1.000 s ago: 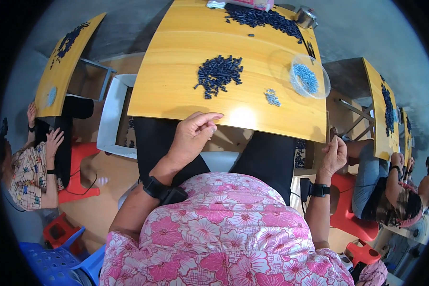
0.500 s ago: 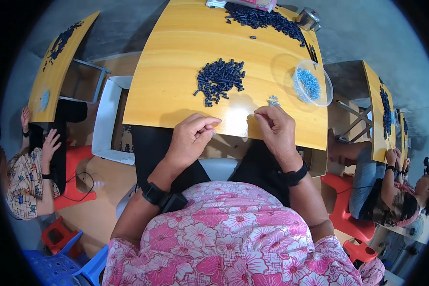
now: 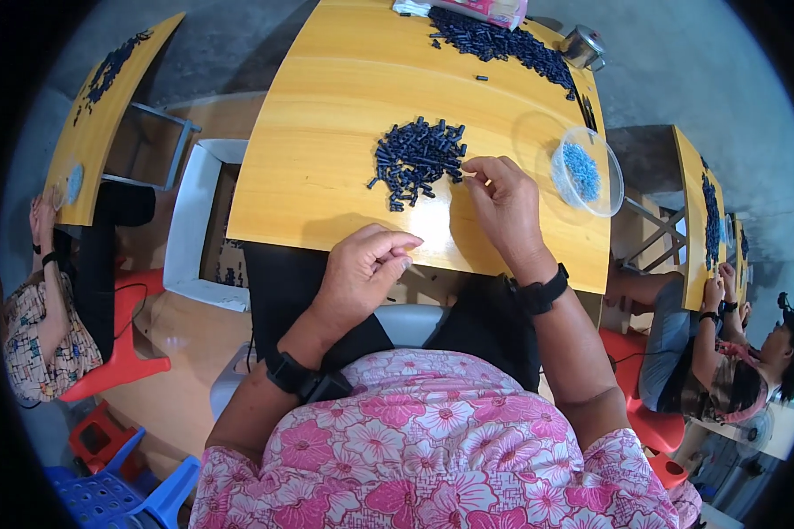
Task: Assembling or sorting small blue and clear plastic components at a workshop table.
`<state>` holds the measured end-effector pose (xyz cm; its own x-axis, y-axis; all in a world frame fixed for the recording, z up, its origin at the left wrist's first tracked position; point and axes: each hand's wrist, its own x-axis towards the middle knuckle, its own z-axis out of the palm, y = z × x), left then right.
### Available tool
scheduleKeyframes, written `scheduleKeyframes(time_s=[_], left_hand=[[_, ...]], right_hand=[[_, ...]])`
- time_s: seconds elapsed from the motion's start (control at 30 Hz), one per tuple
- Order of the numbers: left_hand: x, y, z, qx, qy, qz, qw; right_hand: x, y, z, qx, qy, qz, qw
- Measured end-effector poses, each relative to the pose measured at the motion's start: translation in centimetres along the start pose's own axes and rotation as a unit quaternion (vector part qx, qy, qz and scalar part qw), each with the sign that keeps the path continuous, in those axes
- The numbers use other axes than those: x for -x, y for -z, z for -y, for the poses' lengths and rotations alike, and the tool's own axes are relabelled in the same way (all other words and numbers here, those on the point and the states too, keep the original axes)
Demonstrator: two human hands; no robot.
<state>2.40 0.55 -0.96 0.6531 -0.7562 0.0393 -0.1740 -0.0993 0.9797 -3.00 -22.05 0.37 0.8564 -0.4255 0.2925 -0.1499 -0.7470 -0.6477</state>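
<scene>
A loose pile of small black cylindrical pieces [image 3: 415,159] lies on the yellow wooden table. At the pile's right edge, my right hand [image 3: 507,207] pinches one of these black pieces between thumb and forefinger. My left hand [image 3: 362,273] is held over the table's front edge, thumb and fingers pressed together. What it holds, if anything, is too small to make out. To the right stands a clear round plastic tub [image 3: 613,181], holding many tiny light-blue parts [image 3: 582,172].
A larger heap of black pieces [image 3: 512,44] lies at the table's far end, beside a metal mug [image 3: 582,48] and a pink-white package [image 3: 494,9]. A white box [image 3: 194,229] stands left below the table. People sit at tables on both sides; a blue plastic chair [image 3: 106,489] is lower left.
My right hand has moved forward from the table's front edge to the black pile, covering the few loose blue parts. The left hand stays near the edge. The view has shifted slightly.
</scene>
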Motion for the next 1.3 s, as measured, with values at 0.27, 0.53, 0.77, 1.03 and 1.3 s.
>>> scheduleKeyframes(time_s=[0.27, 0.53, 0.77, 1.03, 1.3], left_hand=[[0.1, 0.1, 0.1, 0.004, -0.009, -0.003, 1.0], [0.1, 0.1, 0.2, 0.008, -0.016, -0.008, 1.0], [0.1, 0.0, 0.5, 0.009, -0.026, -0.011, 1.0], [0.1, -0.1, 0.6, 0.011, -0.026, -0.013, 1.0], [0.1, -0.1, 0.5, 0.007, -0.02, -0.013, 1.0]], right_hand=[[-1.2, -1.2, 0.1, 0.028, -0.007, 0.018, 0.999], [-1.0, -1.8, -0.9, 0.01, -0.014, 0.018, 1.0], [-1.2, -1.7, -1.3, 0.025, 0.006, 0.021, 0.999], [-1.2, -1.2, -0.1, 0.108, 0.012, 0.052, 0.993], [-1.2, -1.3, 0.0, 0.148, 0.029, 0.064, 0.986]])
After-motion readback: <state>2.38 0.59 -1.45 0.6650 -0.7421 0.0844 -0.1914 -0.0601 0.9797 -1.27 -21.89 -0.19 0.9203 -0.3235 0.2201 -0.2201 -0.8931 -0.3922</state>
